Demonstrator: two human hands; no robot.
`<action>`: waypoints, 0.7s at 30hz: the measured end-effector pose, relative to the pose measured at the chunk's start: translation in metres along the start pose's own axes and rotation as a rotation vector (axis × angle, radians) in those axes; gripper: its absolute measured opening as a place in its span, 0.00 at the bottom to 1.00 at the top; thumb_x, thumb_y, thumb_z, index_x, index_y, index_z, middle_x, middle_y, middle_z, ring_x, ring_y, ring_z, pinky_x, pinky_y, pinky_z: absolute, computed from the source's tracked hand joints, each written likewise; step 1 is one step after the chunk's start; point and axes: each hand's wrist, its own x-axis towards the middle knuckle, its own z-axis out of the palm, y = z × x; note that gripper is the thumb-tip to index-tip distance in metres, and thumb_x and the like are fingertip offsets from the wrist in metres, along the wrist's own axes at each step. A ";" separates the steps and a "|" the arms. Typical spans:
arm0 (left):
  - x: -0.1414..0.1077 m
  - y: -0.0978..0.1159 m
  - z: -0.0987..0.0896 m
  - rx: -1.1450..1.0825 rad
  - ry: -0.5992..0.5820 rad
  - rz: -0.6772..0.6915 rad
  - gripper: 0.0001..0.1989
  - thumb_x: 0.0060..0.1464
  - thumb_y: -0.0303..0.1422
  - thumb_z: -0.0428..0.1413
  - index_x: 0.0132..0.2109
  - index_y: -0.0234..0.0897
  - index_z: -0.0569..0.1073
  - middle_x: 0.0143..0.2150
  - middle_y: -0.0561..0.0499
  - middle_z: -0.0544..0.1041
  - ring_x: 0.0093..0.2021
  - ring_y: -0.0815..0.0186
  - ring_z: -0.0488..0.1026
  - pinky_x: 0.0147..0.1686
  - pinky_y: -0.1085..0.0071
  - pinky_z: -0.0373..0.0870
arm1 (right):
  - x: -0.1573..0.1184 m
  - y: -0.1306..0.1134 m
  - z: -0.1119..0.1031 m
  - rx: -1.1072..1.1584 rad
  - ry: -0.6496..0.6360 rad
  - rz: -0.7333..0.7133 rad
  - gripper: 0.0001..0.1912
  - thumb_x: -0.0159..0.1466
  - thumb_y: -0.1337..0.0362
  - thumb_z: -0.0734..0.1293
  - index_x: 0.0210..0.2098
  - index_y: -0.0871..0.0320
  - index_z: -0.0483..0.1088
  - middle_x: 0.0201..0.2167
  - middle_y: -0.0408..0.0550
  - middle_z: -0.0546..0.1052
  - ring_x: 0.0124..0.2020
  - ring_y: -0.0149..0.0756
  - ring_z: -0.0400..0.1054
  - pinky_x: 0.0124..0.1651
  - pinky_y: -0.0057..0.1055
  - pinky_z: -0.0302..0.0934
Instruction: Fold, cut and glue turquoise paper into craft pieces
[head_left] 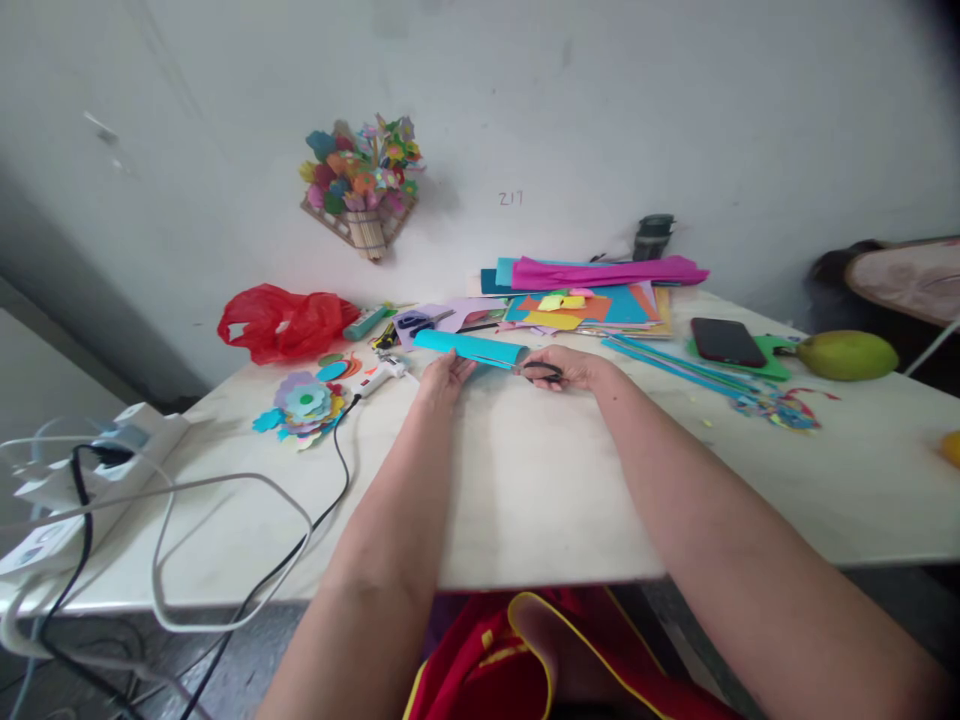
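Note:
A bright blue sheet of paper [471,347], curled along its length, lies across the middle of the table. My left hand [447,376] pinches its lower edge. In my right hand [564,368] is a pair of scissors [541,371] with black handles, its blades at the right end of the paper. How far the blades reach into the sheet is too small to tell. Just beyond the paper rests a second pair of scissors [415,320] with dark handles. Left of my left hand lies a white glue gun [381,376] with a black cord.
Stacked paper flowers [304,400] and a red plastic bag [281,322] are on the left. A power strip [142,450] trails loose cables over the front left edge. Coloured sheets [600,305] pile up at the back. Blue strips [675,368], a phone [726,343] and a mango [847,356] lie right.

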 end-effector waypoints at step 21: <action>0.002 -0.003 0.000 0.022 -0.031 -0.019 0.06 0.54 0.22 0.51 0.37 0.31 0.71 0.29 0.46 0.77 0.35 0.63 0.76 0.41 0.64 0.74 | 0.001 -0.001 0.001 -0.012 0.027 0.045 0.10 0.55 0.60 0.66 0.27 0.60 0.63 0.15 0.41 0.68 0.10 0.20 0.55 0.10 0.18 0.43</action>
